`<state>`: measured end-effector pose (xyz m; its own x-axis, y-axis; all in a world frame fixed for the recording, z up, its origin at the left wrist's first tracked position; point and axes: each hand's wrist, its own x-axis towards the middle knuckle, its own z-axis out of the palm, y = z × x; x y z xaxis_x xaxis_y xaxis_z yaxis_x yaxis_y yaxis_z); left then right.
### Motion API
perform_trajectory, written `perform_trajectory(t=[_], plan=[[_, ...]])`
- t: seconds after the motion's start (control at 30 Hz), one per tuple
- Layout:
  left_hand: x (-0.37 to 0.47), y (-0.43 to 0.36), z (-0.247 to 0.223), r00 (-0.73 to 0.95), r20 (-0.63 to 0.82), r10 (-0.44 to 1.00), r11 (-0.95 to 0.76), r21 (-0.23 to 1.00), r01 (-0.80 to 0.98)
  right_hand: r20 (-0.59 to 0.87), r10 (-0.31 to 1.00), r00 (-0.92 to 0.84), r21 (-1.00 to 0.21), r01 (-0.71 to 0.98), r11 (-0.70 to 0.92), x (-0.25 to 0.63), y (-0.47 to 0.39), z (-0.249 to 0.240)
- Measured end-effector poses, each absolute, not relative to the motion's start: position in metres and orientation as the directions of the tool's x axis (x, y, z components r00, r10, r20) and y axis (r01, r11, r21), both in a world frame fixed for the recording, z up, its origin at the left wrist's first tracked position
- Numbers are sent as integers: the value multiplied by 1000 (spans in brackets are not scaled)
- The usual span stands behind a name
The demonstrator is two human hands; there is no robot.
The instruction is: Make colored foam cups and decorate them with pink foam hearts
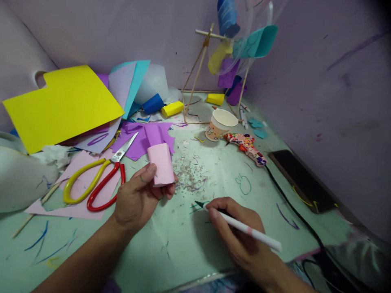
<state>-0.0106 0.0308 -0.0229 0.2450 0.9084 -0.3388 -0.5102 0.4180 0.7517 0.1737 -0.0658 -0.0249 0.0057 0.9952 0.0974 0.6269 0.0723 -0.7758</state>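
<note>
My left hand (143,191) is closed around a small pink paper tube (161,165), thumb on its near side, and holds it above the table. My right hand (236,228) grips a white marker (247,232) like a pen. Its dark green tip points left, close to short green strokes on the tabletop; whether it touches the surface I cannot tell. Left of my left hand lie scissors (102,173) with one yellow and one red handle, blades partly apart. Behind the tube is cut purple paper (132,142).
A yellow sheet (64,108) tops a paper pile at left. A paper cup (221,124), a patterned glue gun (247,148) with a black cord, and a phone (301,179) stand or lie at right. Behind them rises a stick frame (195,79) with coloured paper tubes.
</note>
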Motion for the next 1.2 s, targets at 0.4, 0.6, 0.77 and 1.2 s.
perform_trajectory(t=[0.4,0.6,0.77,1.2], plan=[[-9,30,-21,259,-329,908,418,756,-504,142,988,-67,-753,640,152,168,-65,-28],[-9,31,-22,263,-326,908,418,759,-500,130,992,-7,-762,640,104,174,-67,-28],[-10,30,-21,254,-333,908,417,764,-493,169,983,73,-715,695,72,182,-64,-31],[-9,30,-18,242,-345,907,421,765,-487,181,983,-20,-696,704,142,185,-70,-31]])
